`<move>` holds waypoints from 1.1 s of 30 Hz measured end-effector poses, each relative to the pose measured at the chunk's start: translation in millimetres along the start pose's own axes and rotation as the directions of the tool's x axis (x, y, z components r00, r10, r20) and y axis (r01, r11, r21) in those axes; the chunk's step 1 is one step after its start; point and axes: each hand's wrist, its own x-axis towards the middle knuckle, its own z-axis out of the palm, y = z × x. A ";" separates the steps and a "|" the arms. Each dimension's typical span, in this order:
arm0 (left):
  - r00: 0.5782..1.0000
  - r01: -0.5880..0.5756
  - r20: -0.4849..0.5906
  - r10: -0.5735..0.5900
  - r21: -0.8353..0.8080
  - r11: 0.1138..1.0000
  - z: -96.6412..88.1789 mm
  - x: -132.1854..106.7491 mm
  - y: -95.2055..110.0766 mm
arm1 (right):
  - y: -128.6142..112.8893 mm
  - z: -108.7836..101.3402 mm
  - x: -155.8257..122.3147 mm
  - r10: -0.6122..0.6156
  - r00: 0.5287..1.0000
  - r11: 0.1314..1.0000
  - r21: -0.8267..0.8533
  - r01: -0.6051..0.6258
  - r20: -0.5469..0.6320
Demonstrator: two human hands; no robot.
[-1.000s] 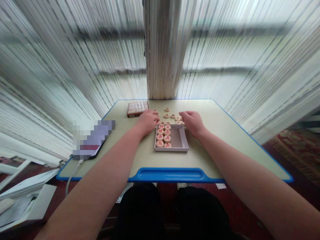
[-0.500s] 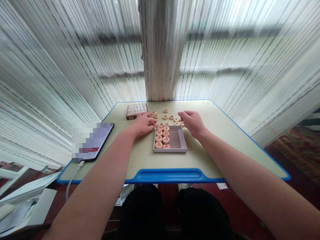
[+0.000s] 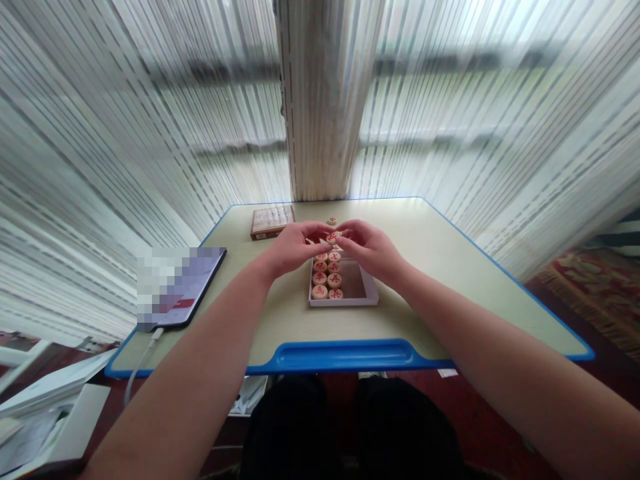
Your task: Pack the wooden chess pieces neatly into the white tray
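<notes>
My left hand [image 3: 293, 250] and my right hand [image 3: 373, 248] meet over the far edge of a shallow open box [image 3: 371, 293]. Between their fingertips is a round wooden Chinese chess piece [image 3: 333, 237] with a red character; the fingers of both are closed on it. Two columns of red-marked pieces [image 3: 335, 281] fill the left side of the box, faces up. To their right the box floor shows bare. One loose piece [image 3: 333, 221] lies beyond the hands. Most other loose pieces are hidden behind my fingers.
A brown flat box [image 3: 273, 222] lies at the far left of the table [image 3: 470, 300]. Nearer on the left rests a tablet [image 3: 183, 293] with a white cable [image 3: 135, 367] plugged in. A blue trough [image 3: 345, 353] runs along the front edge. Curtains hang behind.
My left hand has moved right from the loose pieces, and my right hand has come left to meet it. A red-marked piece is now raised between them.
</notes>
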 end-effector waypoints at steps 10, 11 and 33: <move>0.984 -0.013 -0.168 -0.054 -0.375 0.927 11.4 2.0 0.8 | -7.6 -0.5 0.7 0.227 0.972 0.904 0.385 -0.186 -0.062; 0.981 -0.017 -0.183 -0.059 -0.388 0.922 12.1 3.0 0.6 | -8.0 -0.9 0.5 0.231 0.971 0.897 0.398 -0.192 -0.052; 0.987 0.076 -0.098 -0.124 -0.394 0.916 5.1 1.6 7.0 | -20.9 -10.7 -8.4 -0.216 0.976 0.969 -0.125 0.214 -0.008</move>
